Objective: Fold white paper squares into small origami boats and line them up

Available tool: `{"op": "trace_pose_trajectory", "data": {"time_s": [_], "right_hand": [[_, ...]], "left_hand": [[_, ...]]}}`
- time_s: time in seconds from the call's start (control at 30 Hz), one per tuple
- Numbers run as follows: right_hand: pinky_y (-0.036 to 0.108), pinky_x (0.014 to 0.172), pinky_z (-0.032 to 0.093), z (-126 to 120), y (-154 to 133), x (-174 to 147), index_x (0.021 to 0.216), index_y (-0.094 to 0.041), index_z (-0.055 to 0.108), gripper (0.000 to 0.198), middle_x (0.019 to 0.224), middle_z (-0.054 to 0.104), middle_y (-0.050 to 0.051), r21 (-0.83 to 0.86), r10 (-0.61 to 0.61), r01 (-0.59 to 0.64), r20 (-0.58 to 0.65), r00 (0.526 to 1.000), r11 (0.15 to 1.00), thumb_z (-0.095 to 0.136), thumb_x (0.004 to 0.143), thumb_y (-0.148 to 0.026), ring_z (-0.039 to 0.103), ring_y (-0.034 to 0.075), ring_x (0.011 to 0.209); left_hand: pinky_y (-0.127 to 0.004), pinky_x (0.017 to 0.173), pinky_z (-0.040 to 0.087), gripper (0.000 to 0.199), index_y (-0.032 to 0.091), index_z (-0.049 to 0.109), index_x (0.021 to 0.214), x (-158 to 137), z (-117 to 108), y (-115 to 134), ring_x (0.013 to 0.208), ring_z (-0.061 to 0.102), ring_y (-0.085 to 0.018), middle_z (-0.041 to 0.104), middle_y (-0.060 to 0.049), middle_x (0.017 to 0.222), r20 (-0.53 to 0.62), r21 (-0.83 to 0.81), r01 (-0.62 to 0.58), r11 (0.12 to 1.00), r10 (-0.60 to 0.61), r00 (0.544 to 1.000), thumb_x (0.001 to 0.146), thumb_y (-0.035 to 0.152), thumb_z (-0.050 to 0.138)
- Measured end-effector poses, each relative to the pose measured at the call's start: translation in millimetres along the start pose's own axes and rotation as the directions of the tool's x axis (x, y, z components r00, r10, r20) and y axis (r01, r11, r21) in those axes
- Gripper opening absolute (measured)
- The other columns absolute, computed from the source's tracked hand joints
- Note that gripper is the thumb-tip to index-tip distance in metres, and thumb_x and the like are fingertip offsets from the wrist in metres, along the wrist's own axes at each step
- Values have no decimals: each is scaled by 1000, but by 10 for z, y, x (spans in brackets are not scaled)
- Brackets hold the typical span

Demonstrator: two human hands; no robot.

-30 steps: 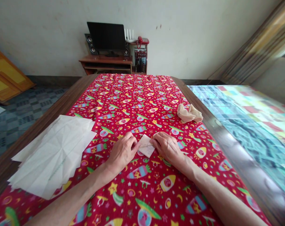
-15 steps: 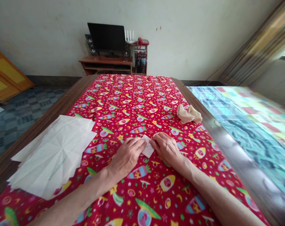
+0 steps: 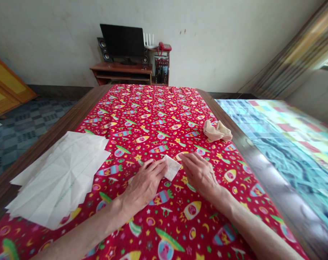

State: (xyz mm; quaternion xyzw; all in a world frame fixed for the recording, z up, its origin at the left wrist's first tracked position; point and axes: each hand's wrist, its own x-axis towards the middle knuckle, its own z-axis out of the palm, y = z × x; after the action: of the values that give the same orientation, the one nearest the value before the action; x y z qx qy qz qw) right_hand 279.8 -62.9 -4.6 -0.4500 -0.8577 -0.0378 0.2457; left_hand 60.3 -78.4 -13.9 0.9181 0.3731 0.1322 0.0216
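Left hand (image 3: 149,178), unclenched, presses small, squarish, white folded paper (image 3: 173,168); right hand (image 3: 201,172), released, beside it.

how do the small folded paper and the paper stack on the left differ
The folded paper is small and compact; the paper stack has much larger, spread-out sheets. The left hand rests on the folded paper, while neither of the hands touches the paper stack. Both are whitish.

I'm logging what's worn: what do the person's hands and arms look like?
The left hand and right hand wear no gloves. The left forearm and right forearm are bare as far as they show, with no sleeve, watch or bracelet visible.
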Motion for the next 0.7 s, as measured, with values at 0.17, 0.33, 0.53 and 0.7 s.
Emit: {"op": "trace_pose_trajectory", "data": {"time_s": [0.17,0.33,0.53,0.7], "right_hand": [[47,109,32,40,-159,-115,141,-12,38,50,144,41,12,25,-189,188,213,959,982,38,97,-36,34,26,135],[51,112,27,-17,-54,-219,146,-15,28,56,149,31,9,30,-144,142,343,928,989,35,98,-42,24,27,139],[50,111,30,-65,21,-289,145,-17,30,51,147,34,6,39,-96,88,328,940,995,35,98,-36,26,26,139],[48,108,35,-24,10,-284,140,-17,41,44,144,41,6,16,-56,53,275,960,998,34,99,-32,34,25,135]], "left_hand": [[-38,111,27,55,13,43,136,-8,-28,31,134,36,-20,42,-7,145,7,80,7,997,-8,1000,81,3,38],[-39,112,29,57,11,44,136,-88,-89,53,133,39,-20,42,-8,144,41,168,27,985,-34,999,80,1,33],[-41,107,36,57,9,50,131,-226,-93,-22,128,46,-23,50,-9,138,-25,186,45,982,-41,999,78,0,33],[-37,103,43,46,5,60,117,-237,-62,-141,121,51,-23,59,-14,126,-158,69,32,997,-21,987,79,-1,35]]}}
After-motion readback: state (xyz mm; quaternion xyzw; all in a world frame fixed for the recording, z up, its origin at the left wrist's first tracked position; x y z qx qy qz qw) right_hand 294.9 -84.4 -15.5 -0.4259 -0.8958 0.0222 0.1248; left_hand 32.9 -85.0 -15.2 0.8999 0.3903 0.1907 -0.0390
